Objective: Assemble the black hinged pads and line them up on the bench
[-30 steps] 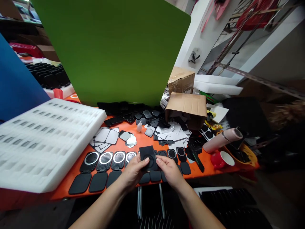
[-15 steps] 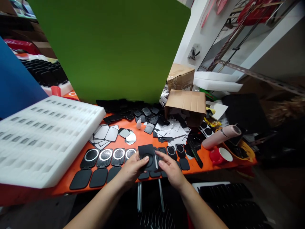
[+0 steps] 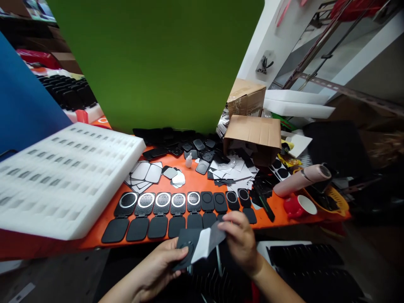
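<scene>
My left hand (image 3: pixel 164 261) grips a black square sheet (image 3: pixel 187 243) with a ring outline in it, thumb on top near the ring. My right hand (image 3: pixel 241 240) pinches the far corner of a thin layer (image 3: pixel 202 246), white on one part and grey toward my fingers. That layer bends up from the black sheet's right side. Both hands are in front of the table edge. Beyond them stands a row of hinged black folding pads, the left ones with silver rings (image 3: pixel 146 200), others with plain dark circles (image 3: pixel 207 200). Their lower flaps (image 3: pixel 137 228) lie toward me.
A white foam tray (image 3: pixel 67 181) with slots fills the left of the orange table (image 3: pixel 202 184). Behind lie paper scraps (image 3: pixel 235 172), a small bottle (image 3: pixel 188 160) and a cardboard box (image 3: pixel 252 130). At right are a pink flask (image 3: pixel 301 180) and red mug (image 3: pixel 293 207).
Both hands have come down toward me, off the table's front edge. My right hand has moved away from the left, lifting the thin layer, and more of its white side shows.
</scene>
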Tool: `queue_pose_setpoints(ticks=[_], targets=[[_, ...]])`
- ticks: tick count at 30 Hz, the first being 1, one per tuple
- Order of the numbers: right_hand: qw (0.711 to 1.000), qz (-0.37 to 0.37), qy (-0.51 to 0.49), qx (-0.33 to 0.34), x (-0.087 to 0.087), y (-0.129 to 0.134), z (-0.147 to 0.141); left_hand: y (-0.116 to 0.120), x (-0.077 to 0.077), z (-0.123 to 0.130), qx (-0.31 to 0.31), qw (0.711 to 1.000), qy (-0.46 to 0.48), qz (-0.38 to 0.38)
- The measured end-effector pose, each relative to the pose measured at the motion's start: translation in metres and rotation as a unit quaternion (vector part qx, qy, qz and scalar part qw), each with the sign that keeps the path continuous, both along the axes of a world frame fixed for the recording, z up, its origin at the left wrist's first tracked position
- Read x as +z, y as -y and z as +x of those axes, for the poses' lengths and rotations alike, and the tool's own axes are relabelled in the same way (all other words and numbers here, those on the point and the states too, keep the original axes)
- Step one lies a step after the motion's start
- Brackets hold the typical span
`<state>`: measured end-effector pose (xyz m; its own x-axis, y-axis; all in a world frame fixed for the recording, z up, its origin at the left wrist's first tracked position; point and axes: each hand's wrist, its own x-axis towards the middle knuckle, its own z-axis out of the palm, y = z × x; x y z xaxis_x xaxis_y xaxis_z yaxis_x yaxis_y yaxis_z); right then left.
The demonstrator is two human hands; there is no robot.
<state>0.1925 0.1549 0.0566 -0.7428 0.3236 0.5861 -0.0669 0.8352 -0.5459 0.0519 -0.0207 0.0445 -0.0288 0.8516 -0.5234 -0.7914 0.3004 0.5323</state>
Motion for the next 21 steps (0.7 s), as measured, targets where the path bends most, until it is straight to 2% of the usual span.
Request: queue_pose_setpoints(ticks=[2, 3, 4, 5, 7, 9, 11, 13, 15, 21], targets=[[0.985, -0.136, -0.019, -0.1, -0.002, -0.012, -0.012, -0.002, -0.003, -0.006, -0.025, 0.992, -0.123, 0.032], [0.97, -0.208, -0.01, -0.128, -0.004, -0.017, -0.021, -0.004, -0.005, -0.009, -0.037, 0.976, -0.208, 0.045], [0.952, -0.274, 0.007, -0.136, -0.008, -0.021, -0.031, -0.006, -0.007, -0.011, -0.05, 0.95, -0.304, 0.055], [0.937, -0.325, 0.033, -0.122, -0.014, -0.024, -0.042, -0.009, -0.01, -0.012, -0.066, 0.911, -0.403, 0.065], [0.921, -0.373, 0.097, -0.06, -0.032, -0.028, -0.062, -0.017, -0.015, -0.01, -0.108, 0.81, -0.57, 0.09], [0.918, -0.364, 0.158, -0.013, -0.052, -0.03, -0.077, -0.024, -0.021, -0.006, -0.153, 0.721, -0.667, 0.106], [0.923, -0.328, 0.202, -0.001, -0.068, -0.032, -0.086, -0.03, -0.028, -0.003, -0.177, 0.667, -0.716, 0.105], [0.927, -0.301, 0.226, 0.0, -0.079, -0.035, -0.089, -0.034, -0.035, -0.001, -0.183, 0.638, -0.742, 0.098], [0.928, -0.289, 0.236, 0.002, -0.084, -0.037, -0.09, -0.036, -0.042, -0.002, -0.182, 0.623, -0.755, 0.094], [0.93, -0.271, 0.247, -0.005, -0.088, -0.041, -0.09, -0.034, -0.051, -0.003, -0.178, 0.612, -0.765, 0.09]])
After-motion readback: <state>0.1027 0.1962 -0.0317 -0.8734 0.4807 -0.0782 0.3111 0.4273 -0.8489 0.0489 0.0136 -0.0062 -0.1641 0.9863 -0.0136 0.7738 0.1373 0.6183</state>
